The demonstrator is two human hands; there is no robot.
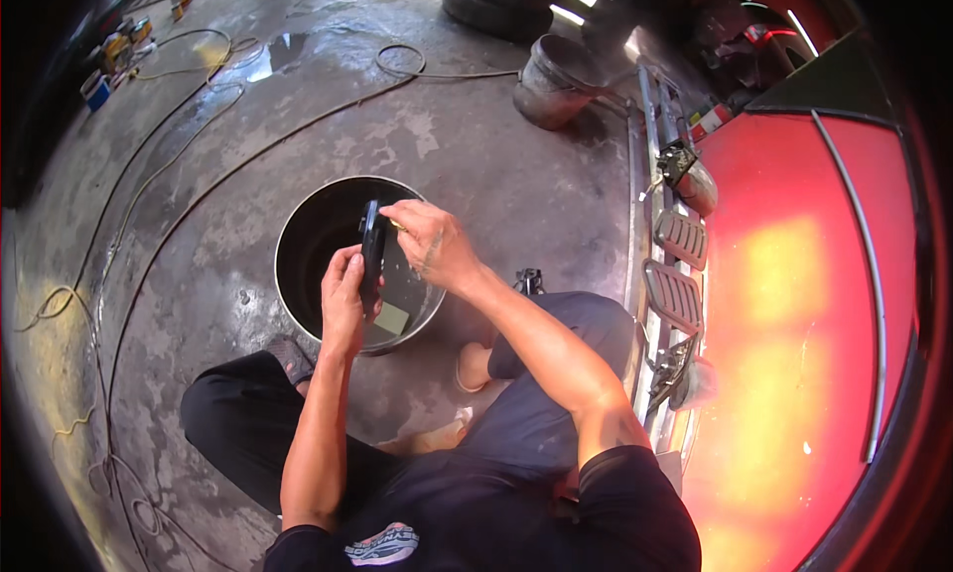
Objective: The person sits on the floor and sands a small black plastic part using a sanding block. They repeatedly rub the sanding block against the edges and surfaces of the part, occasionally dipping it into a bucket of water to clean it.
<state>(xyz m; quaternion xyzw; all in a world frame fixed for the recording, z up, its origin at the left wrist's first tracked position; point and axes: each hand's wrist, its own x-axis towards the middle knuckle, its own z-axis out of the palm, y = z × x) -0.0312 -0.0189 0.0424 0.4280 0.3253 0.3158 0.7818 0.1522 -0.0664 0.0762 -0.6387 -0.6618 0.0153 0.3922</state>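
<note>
My left hand (343,289) grips a long, glossy black part (373,256) from its lower half and keeps it upright. What kind of part it is, I cannot tell. Fingers bent, my right hand (432,241) is at the part's upper right side. A small yellow piece (397,225) shows between its fingers, mostly hidden by them. Both hands are over a round, dark, open-topped container (287,282) on the floor between my legs. Inside it, near the bottom edge, lies a flat grey-green rectangular piece (391,318).
Hoses (260,149) snake across the stained concrete floor. A dirty bucket (555,84) stands near a tyre-like black object (497,10). At my right, a metal frame (646,222) with slotted pedal-like pads (674,297) runs beside a red panel (789,289). Several cans (119,51) stand far left.
</note>
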